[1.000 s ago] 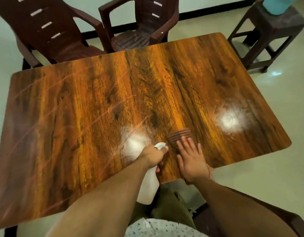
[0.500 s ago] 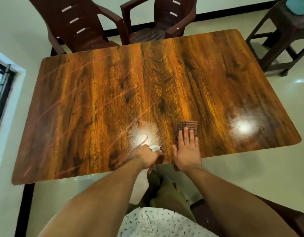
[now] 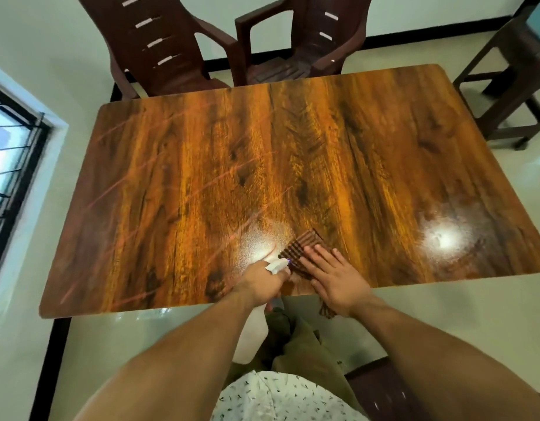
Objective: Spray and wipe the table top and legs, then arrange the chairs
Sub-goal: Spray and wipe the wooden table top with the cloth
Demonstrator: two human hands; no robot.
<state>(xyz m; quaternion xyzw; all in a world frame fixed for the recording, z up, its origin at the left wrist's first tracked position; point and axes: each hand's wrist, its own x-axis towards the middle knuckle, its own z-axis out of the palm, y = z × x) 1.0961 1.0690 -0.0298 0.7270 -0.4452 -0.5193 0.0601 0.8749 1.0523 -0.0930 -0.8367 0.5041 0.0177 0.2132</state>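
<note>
- The left hand (image 3: pixel 262 284) grips a spray bottle (image 3: pixel 276 265) at the table's (image 3: pixel 177 183) near edge, nozzle aimed over the misted patch (image 3: pixel 262 241), ready to wet the top.
- The right hand (image 3: pixel 332 278), fingers flat and spread, presses a cloth (image 3: pixel 302 247) just right of that patch, poised for wiping.
- Two chairs (image 3: pixel 296 41) wait at the table's far side.

Table top (image 3: pixel 201 177) lies open beyond the hands; two chairs (image 3: pixel 293 50) crowd its far edge.

Left hand (image 3: pixel 261 284): fist closed, forearm extended forward
Right hand (image 3: pixel 335 279): palm down, fingers (image 3: pixel 315 255) spread flat, forearm angled inward
</note>
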